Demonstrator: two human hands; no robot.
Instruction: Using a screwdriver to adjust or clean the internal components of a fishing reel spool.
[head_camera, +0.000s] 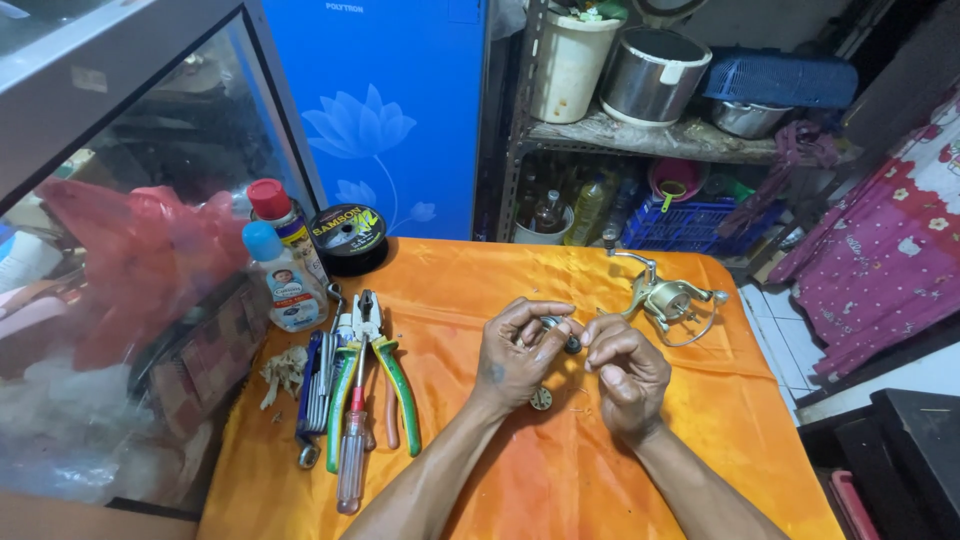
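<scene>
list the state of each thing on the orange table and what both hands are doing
left hand: pinching a small dark part
right hand: fingertips meeting that part
fishing reel: lying on the cloth, untouched
pliers: lying flat
screwdriver: lying flat
two bottles: upright, capped
small round part: loose on the cloth

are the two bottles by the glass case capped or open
Capped: the red-capped bottle and the blue-capped bottle both have their caps on, standing upright.

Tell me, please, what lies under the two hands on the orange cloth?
Under the left hand and right hand, a small round gear lies on the orange cloth. Their fingers pinch a small dark part, mostly hidden.
</scene>
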